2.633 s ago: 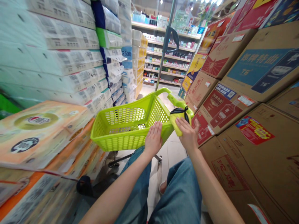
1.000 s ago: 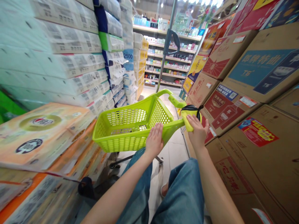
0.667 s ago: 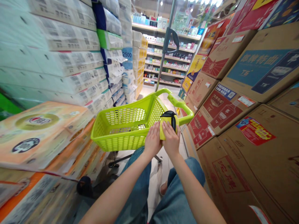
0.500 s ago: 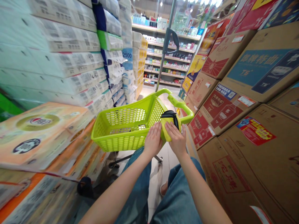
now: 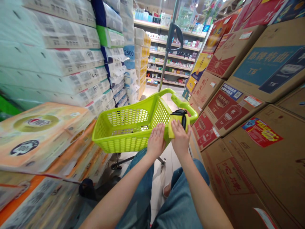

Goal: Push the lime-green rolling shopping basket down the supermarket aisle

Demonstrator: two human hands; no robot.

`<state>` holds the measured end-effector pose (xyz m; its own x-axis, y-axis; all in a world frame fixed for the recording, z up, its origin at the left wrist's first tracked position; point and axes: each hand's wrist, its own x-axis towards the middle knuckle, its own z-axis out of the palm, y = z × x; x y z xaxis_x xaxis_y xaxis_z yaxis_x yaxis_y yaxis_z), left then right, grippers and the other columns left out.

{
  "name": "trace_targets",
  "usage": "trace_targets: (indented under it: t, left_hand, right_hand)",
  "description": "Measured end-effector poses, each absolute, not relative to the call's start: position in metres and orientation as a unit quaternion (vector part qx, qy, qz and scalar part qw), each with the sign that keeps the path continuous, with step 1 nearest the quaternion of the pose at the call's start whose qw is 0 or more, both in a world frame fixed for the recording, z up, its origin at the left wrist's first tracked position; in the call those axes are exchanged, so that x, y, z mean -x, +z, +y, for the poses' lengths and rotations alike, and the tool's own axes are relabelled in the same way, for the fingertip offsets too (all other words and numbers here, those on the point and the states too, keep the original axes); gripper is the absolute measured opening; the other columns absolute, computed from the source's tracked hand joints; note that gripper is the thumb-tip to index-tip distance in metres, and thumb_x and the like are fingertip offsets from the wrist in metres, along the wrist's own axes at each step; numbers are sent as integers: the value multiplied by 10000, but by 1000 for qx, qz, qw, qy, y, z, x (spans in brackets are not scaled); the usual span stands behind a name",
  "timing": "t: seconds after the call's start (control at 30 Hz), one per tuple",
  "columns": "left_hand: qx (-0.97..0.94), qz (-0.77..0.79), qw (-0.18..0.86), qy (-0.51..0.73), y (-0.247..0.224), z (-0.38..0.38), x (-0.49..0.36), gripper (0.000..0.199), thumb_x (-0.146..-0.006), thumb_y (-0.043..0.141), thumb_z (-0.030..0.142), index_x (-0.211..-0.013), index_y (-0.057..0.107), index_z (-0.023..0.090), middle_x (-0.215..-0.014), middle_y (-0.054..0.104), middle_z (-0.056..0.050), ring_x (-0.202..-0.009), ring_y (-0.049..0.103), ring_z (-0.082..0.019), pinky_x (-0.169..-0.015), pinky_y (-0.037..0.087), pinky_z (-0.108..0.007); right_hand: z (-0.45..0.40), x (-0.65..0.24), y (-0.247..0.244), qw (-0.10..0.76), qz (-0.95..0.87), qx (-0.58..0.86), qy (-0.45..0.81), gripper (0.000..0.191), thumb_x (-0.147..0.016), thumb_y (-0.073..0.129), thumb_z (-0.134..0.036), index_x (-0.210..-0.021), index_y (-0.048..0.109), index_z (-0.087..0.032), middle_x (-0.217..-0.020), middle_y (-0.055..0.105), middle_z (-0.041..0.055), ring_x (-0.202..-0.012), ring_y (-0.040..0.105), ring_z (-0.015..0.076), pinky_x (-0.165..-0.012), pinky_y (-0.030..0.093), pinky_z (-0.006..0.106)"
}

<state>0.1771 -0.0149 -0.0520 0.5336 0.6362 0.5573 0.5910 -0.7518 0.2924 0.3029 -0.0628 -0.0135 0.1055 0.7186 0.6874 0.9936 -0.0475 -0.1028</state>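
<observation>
The left hand [image 5: 156, 140] lies palm down, its fingers spread and pointing forward. The right hand [image 5: 181, 136] sits just to the right of the left hand, fingers together and angled slightly inward (its thumb is mostly hidden from this view). The bare left forearm [image 5: 119, 187] runs up from the lower left toward the left hand, and the bare right forearm [image 5: 201, 190] slants in from the lower right.

Basket [image 5: 124, 144] moulded in smooth, glossy lime plastic. Pouch [image 5: 175, 127] finished in matt yellow material, probably cloth. Cartons [image 5: 267, 165] made of matt, rough corrugated cardboard. Tissue packs [image 5: 71, 63] wrapped in thin, shiny plastic film. Trousers [image 5: 181, 203] cut from matt blue denim.
</observation>
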Motion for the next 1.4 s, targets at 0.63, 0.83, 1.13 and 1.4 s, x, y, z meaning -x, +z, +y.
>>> trace_targets:
  t: [0.63, 0.83, 1.13, 1.4]
  left_hand:
    - [-874, 351, 25, 336, -56, -15, -178, 810, -822, 489, 148, -1552, 143, 97, -1617, 271, -119, -1521, 172, -236, -1240, 206, -434]
    - [-875, 344, 26, 340, -55, -13, -176, 808, -823, 489, 148, -1552, 146, 100, -1617, 271, -116, -1519, 179, -229, -1241, 205, -425]
    - [-870, 355, 26, 341, -58, -13, -179, 820, -807, 511, 134, -1548, 163, 101, -1617, 275, -106, -1521, 172, -228, -1249, 186, -416]
    - [-871, 350, 23, 343, -56, -14, -177, 815, -808, 497, 146, -1545, 156, 82, -1611, 282, -128, -1518, 180, -232, -1241, 202, -426]
  right_hand:
    - [-65, -310, -19, 291, -637, 676, -228, 732, -740, 386, 10, -1422, 491, -236, -1437, 568, 56, -1394, 456, 197, -1232, 3, 544]
    - [-74, -323, -9, 255, -692, 637, -225, 646, -800, 395, -1, -1373, 538, -262, -1392, 609, 41, -1343, 516, 179, -1233, -41, 536]
    - [-63, -367, 6, 322, -536, 731, -273, 676, -730, 404, -17, -1370, 548, -179, -1423, 576, 100, -1381, 469, 253, -1220, 7, 576]
    - [-62, -294, -18, 280, -663, 659, -217, 636, -793, 405, -14, -1370, 541, -244, -1404, 600, 46, -1369, 485, 186, -1238, 17, 500]
